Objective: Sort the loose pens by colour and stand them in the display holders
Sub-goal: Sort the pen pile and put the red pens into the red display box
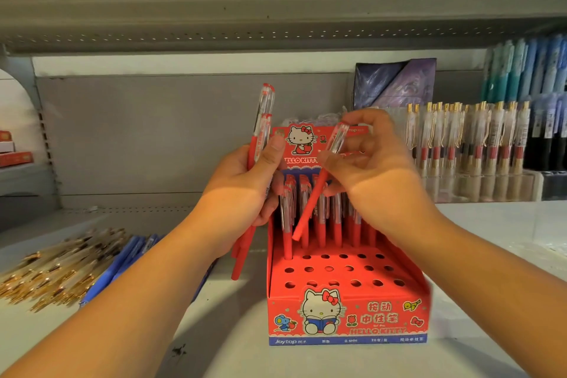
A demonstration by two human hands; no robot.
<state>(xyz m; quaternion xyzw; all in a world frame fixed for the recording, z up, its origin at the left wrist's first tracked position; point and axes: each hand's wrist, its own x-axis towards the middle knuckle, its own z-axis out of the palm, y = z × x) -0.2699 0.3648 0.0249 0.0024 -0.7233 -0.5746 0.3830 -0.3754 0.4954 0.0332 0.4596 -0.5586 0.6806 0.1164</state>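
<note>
1. The red pen (pixel 308 209) is up in the air over the red holder (pixel 346 316). It leans, with its clear top at 1 o'clock and its red end at 7 o'clock. The low end is just above the holes (pixel 348 268). We think it leans so it can slide down into one.
2. The right hand (pixel 377 172) pinches this pen near the top, fingers closed on it. We think a high hold helps to aim the low end.
3. The left hand (pixel 242 190), at 9 o'clock from the pen, is wrapped around a bunch of red pens (pixel 254 147). We think it holds them ready so the right hand can pick them one by one.
4. More red pens (pixel 337 232) stand at the back of the holder. The three front rows look empty.
5. Blue pens (pixel 132 255) and gold pens (pixel 58 273) lie loose on the shelf (pixel 214 331) at 8 o'clock. They are not sorted yet.
6. A clear holder (pixel 466 138) of pens with gold clips stands at 3 o'clock.
7. The right hand is blurry. The hands hide part of the back rows. We cannot count the pens in the bunch.
</note>
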